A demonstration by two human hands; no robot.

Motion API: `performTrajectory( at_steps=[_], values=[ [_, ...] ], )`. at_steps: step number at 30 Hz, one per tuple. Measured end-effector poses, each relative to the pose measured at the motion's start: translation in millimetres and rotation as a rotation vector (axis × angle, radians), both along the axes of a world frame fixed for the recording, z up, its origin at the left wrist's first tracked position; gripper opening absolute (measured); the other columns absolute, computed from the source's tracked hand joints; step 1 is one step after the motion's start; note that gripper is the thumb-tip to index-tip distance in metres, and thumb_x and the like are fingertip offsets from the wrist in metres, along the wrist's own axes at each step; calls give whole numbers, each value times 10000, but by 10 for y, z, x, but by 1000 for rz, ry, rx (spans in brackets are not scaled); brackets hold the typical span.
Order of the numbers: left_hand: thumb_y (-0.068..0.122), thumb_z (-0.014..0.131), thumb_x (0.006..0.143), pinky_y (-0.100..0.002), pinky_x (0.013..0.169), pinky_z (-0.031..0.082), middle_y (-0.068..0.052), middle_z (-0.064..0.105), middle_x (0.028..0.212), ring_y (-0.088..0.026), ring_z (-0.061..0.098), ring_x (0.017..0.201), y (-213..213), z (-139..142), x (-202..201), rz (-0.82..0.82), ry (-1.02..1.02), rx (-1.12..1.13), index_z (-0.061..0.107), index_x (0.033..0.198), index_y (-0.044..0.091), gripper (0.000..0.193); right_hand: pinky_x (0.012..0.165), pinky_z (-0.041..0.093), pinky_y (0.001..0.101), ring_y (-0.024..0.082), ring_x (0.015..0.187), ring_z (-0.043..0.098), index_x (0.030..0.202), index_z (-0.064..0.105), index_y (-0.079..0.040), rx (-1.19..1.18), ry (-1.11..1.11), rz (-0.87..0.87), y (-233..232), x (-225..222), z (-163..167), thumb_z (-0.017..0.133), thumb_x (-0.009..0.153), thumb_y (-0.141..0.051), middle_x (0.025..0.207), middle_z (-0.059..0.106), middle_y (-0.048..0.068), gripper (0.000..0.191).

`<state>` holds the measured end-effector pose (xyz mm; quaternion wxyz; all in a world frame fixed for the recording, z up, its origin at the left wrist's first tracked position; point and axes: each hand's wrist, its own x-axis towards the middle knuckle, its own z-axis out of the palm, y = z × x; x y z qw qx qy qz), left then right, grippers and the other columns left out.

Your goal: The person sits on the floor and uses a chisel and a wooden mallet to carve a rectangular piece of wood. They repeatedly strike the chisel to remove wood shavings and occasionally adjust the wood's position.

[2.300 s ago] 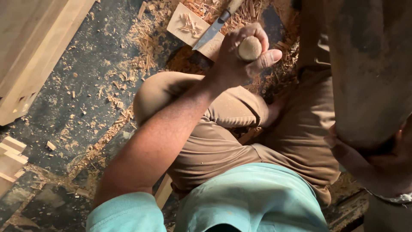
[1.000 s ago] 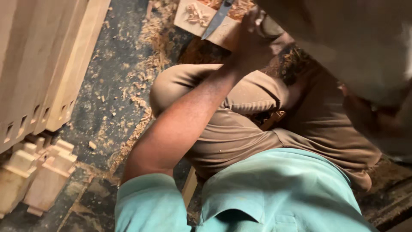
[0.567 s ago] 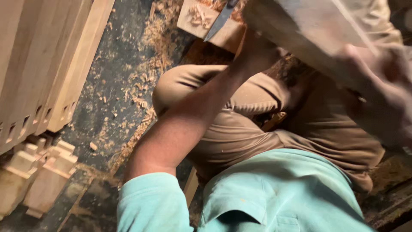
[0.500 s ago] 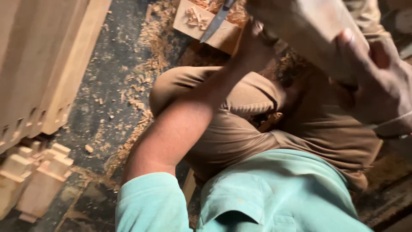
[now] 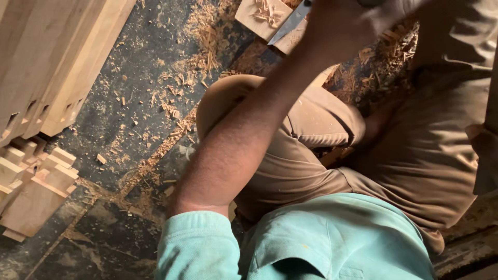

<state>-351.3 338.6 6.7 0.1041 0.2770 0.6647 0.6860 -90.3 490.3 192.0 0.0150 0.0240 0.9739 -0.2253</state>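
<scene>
Stacked pale notched timber pieces [image 5: 46, 78] lean at my left over the dark floor [image 5: 129, 103], which is littered with rough shavings. My left hand [image 5: 345, 21] is closed around a flat steel chisel [image 5: 290, 22]; its blade slants down-left, away from that hand, onto a small pale wood block [image 5: 262, 18]. My right hand [image 5: 485, 148] barely shows; I cannot tell its grip.

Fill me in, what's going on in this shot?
A person sits on a floor strewn with wood shavings. The left hand grips a chisel, its blade resting on a small wooden block covered in chips. The right hand shows only at the frame edge; its grip is unclear. Notched timber pieces are stacked to the left.
</scene>
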Motion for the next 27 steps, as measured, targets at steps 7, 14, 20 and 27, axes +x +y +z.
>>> performTrajectory(
  at_steps=[7, 14, 20, 27],
  values=[
    [380, 829, 910, -291, 600, 595, 21, 671, 743, -61, 701, 632, -52, 350, 273, -26, -120, 122, 649, 933, 134, 305, 775, 560, 424, 352, 941, 658, 1485, 514, 3, -4, 3, -14, 27, 195, -24, 690, 911, -164, 1111, 628, 246, 623],
    [356, 818, 913, -275, 644, 635, 31, 693, 793, -83, 725, 724, -39, -135, 402, -61, -168, 204, 626, 982, 138, 299, 768, 558, 420, 352, 939, 660, 1494, 497, 4, 114, 32, 62, -55, -342, -1, 690, 914, -147, 1118, 627, 250, 630],
    [337, 804, 904, -309, 705, 614, 22, 692, 841, -111, 706, 787, 36, -666, 511, -24, -43, -37, 611, 1012, 147, 291, 761, 557, 416, 352, 938, 661, 1502, 482, 5, 133, 77, 78, -8, -418, -30, 689, 917, -133, 1124, 627, 252, 636],
    [315, 787, 893, -349, 777, 588, 11, 690, 897, -145, 683, 861, 0, -819, 522, -7, -2, -107, 594, 1047, 158, 293, 754, 555, 412, 352, 936, 663, 1512, 465, 6, 151, 60, 97, 44, -421, -32, 689, 920, -116, 1131, 626, 256, 644]
  ],
)
